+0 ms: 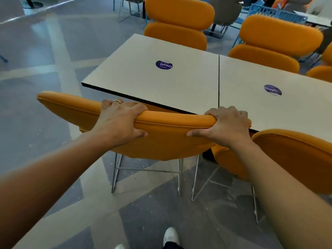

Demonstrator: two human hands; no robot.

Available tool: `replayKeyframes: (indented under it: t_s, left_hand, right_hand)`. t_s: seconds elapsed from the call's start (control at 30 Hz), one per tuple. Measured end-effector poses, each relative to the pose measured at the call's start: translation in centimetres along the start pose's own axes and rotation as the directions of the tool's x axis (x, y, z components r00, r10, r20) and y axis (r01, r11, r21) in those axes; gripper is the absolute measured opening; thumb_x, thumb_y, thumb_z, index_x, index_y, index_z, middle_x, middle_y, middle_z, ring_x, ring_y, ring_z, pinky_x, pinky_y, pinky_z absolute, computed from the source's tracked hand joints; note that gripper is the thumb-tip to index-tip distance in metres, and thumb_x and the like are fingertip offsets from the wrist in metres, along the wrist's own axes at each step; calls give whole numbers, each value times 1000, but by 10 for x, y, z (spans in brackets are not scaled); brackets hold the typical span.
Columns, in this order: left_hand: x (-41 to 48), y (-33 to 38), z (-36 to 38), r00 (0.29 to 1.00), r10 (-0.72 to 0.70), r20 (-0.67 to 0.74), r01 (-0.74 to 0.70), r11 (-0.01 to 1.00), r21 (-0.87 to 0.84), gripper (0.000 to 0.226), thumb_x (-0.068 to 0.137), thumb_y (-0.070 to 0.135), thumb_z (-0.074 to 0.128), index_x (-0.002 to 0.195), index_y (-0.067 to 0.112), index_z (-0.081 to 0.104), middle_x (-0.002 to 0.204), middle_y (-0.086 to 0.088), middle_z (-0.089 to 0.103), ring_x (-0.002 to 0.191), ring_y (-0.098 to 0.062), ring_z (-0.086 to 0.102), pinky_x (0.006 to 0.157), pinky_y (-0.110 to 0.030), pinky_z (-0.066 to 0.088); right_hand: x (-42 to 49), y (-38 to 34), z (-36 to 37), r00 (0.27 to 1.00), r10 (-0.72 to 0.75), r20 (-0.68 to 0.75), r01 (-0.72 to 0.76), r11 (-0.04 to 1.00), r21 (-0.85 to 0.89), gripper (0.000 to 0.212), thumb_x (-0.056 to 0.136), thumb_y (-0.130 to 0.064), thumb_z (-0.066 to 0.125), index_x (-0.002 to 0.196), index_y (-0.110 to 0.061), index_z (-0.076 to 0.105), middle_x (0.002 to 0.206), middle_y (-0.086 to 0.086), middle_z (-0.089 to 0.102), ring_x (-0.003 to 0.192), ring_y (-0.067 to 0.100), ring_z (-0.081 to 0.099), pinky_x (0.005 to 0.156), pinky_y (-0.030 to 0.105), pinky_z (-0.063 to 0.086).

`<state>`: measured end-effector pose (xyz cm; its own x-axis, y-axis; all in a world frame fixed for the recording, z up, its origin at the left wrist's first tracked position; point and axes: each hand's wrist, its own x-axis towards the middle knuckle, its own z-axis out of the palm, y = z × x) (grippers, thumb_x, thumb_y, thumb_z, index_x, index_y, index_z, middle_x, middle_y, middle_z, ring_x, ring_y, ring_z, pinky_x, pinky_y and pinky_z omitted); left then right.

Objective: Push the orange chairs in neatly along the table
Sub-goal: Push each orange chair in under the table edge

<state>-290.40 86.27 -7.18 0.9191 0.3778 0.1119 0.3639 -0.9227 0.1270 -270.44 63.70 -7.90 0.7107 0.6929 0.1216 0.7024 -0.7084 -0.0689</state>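
Here, left grip (118,121) and right grip (224,125) both curl over the top edge of the orange chair (167,142) at centre frame, clasping it firmly; chair back just beside the counter (152,83), at its near edge.

Both arms reach forward and down, bare to past the elbow, converging slightly toward the hands. The left hand (119,121) grips the top edge of the orange chair (168,142) backrest: its fingers (109,104) curl over the far side, one wearing a ring (116,101), and the thumb presses the near face, pointing inward. The right hand (227,125) holds the same edge nearer its right end, mirrored, fingers wrapped over the top and thumb stretched inward along the near face. Both wrists are roughly straight, knuckles up.
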Motion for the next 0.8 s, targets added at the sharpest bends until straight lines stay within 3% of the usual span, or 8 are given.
replayKeyframes:
  t_s: [0.3, 0.5, 0.8]
  left_hand:
    - [-4, -6, 6, 992, -75, -97, 81, 995, 52, 74, 63, 71, 70, 125, 35, 49, 122, -4, 58, 117, -35, 45, 100, -51, 23]
    - [-4, -7, 11, 991, -67, -119, 78, 993, 93, 77, 57, 65, 79, 122, 32, 52, 115, -5, 61, 109, -35, 49, 95, -50, 26]
    - [-2, -11, 12, 985, -33, -167, 50, 994, 95, 70, 59, 60, 81, 116, 27, 56, 108, -8, 63, 102, -36, 52, 91, -50, 28]
  right_hand:
    - [6, 1, -2, 999, 5, 52, -6, 1000, 9, 108, 46, -110, 27, 116, -38, 66, 109, -8, 69, 107, 21, 57, 92, 46, 38]
    - [6, 21, -4, 988, -107, 110, 101, 993, 59, 90, 52, -93, 57, 123, -40, 58, 111, -8, 66, 108, 21, 55, 95, 47, 36]
    - [3, 24, 3, 1000, -18, 23, 16, 998, 67, 79, 50, -92, 62, 104, -35, 62, 94, -8, 65, 91, 19, 59, 87, 44, 43]
